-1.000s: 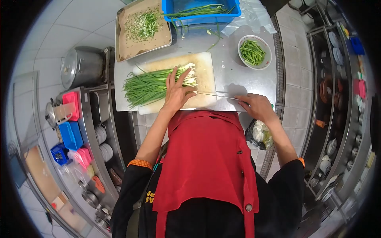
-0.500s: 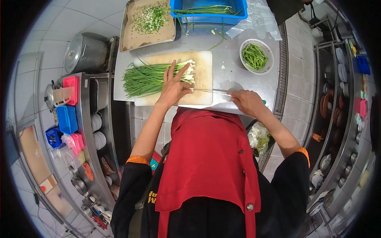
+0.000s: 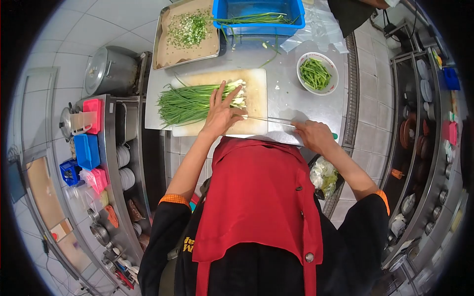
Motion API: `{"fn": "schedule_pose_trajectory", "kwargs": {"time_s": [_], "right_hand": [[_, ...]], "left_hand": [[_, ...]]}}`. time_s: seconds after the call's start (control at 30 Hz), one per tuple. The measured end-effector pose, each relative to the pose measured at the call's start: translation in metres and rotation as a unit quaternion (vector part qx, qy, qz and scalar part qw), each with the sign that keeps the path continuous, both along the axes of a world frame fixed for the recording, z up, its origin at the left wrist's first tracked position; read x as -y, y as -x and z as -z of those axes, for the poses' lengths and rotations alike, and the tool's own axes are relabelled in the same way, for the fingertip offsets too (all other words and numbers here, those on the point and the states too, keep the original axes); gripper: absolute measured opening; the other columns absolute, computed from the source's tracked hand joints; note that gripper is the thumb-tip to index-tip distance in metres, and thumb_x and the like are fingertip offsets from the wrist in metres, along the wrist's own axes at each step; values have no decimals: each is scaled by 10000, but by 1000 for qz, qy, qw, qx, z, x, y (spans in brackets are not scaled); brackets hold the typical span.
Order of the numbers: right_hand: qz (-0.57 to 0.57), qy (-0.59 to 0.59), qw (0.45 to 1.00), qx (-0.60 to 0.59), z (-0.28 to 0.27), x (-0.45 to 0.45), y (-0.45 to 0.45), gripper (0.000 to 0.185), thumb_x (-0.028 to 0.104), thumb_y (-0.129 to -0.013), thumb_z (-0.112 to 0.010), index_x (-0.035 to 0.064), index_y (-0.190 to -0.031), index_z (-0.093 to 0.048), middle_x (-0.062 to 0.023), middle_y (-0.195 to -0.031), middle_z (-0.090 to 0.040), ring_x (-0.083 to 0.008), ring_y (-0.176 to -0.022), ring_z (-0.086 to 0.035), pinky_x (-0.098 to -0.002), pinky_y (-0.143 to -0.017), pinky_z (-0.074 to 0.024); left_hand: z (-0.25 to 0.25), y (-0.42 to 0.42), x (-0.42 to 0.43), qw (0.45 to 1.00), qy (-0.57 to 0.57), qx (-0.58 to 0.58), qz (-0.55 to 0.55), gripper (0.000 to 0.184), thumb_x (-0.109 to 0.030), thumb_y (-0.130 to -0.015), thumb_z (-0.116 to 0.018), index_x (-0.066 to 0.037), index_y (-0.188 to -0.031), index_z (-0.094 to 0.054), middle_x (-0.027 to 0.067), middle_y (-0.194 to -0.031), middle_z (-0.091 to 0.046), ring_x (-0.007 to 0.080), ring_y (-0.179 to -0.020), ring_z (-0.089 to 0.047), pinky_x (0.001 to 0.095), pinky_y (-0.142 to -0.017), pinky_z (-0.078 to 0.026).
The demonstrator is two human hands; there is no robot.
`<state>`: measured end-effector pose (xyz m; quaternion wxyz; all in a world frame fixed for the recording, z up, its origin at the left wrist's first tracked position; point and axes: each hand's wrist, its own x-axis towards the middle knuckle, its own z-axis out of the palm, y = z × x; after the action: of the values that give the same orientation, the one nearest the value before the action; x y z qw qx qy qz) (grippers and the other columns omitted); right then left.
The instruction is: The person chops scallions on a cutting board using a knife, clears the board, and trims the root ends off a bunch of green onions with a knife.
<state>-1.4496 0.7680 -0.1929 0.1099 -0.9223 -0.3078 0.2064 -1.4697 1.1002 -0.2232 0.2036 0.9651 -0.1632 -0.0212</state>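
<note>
A bundle of green onions [image 3: 185, 103] lies across the white cutting board [image 3: 256, 98], white ends to the right. My left hand [image 3: 220, 112] rests on the bundle near those ends, its fingers spread. My right hand [image 3: 314, 134] is closed round the handle of a knife [image 3: 271, 119], whose thin blade points left over the board toward my left fingertips. A bit of green handle shows behind that hand. Whether the blade touches the onions is too small to tell.
Behind the board are a tray of chopped onions [image 3: 190, 37], a blue bin [image 3: 259, 24] holding long stalks, and a plastic bag [image 3: 318, 29]. A bowl of cut green pieces [image 3: 316, 74] stands at the right. Part of another person [image 3: 351, 15] shows at the top right.
The camera view has shifted slightly. Both hands keep nearly the same places, left on the bundle and right on the knife. The dark shape of the other person has come into view at the top right.
</note>
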Motion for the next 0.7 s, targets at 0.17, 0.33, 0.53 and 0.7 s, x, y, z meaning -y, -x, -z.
{"fn": "schedule_pose_trajectory", "kwargs": {"time_s": [0.17,0.33,0.53,0.7], "right_hand": [[3,15,1000,20,-13,18,1,235,267,-952,-535,153,-1122,-650,-149,-796,-668,-332,-763,-672,-455,-643,-529],[2,-14,1000,25,-25,30,0,216,273,-958,-528,128,-1067,-646,-155,-776,-670,-344,-719,-664,-466,-618,-516],[-3,-2,999,45,-32,19,11,235,305,-972,-517,105,-995,-638,-138,-751,-666,-348,-663,-654,-466,-590,-507],[-19,2,997,73,-22,3,9,249,314,-982,-498,113,-984,-644,-126,-748,-658,-329,-652,-663,-442,-582,-519]], "left_hand": [[2,1,-3,1000,-4,-3,3,184,-311,-739,-767,-264,-915,-789,17,-1560,-319,394,-1473,-103,573,-1173,-114],[2,9,8,999,26,8,-20,212,-299,-745,-774,-241,-950,-781,49,-1572,-292,418,-1472,-83,580,-1168,-101],[4,17,13,998,32,-2,-53,207,-248,-696,-820,-195,-889,-768,76,-1574,-284,451,-1464,-66,591,-1157,-97],[6,13,13,996,51,-10,-67,198,-203,-663,-836,-186,-844,-758,74,-1574,-285,457,-1464,-59,599,-1155,-92]]}}
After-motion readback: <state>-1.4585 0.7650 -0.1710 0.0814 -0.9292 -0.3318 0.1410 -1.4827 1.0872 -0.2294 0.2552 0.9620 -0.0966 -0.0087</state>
